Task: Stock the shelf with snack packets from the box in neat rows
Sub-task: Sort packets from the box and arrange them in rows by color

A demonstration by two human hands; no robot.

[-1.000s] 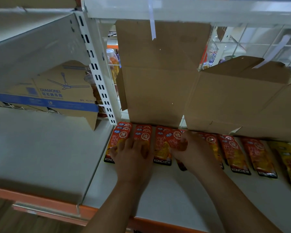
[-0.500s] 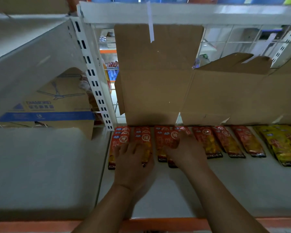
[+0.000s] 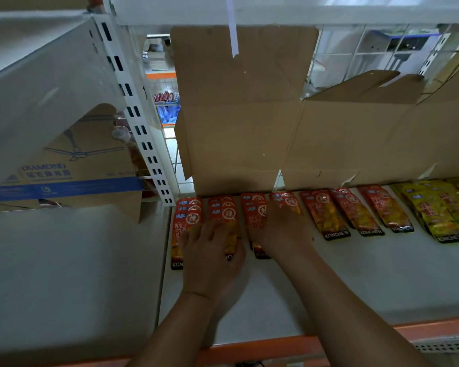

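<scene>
Red packets (image 3: pixel 224 211) lay flat in overlapping stacks along the back of the shelf (image 3: pixel 355 282), their tops tucked against the foot of the box (image 3: pixel 244 149) standing behind them. The left hand (image 3: pixel 212 258) rested palm-down on the two leftmost stacks, fingers spread and fairly straight, gripping nothing. The right hand (image 3: pixel 284 231) lay just beside it over the next two stacks, fingers stretched flat across the wrappers, with nothing visibly pinched. The leftmost stack sat right at the shelf's left edge, below the slotted upright (image 3: pixel 133 112), its bottom end further forward than its neighbours'. To the right, three more red stacks ran on at a slant, then yellow packets (image 3: pixel 435 215) out to the frame's edge. In front of the whole row, bare white shelf stretched forward to the orange lip (image 3: pixel 249 348), and both forearms crossed that open room. Left of the upright, the next bay (image 3: pixel 64 274) carried a fan carton (image 3: pixel 72 168) at its back.
</scene>
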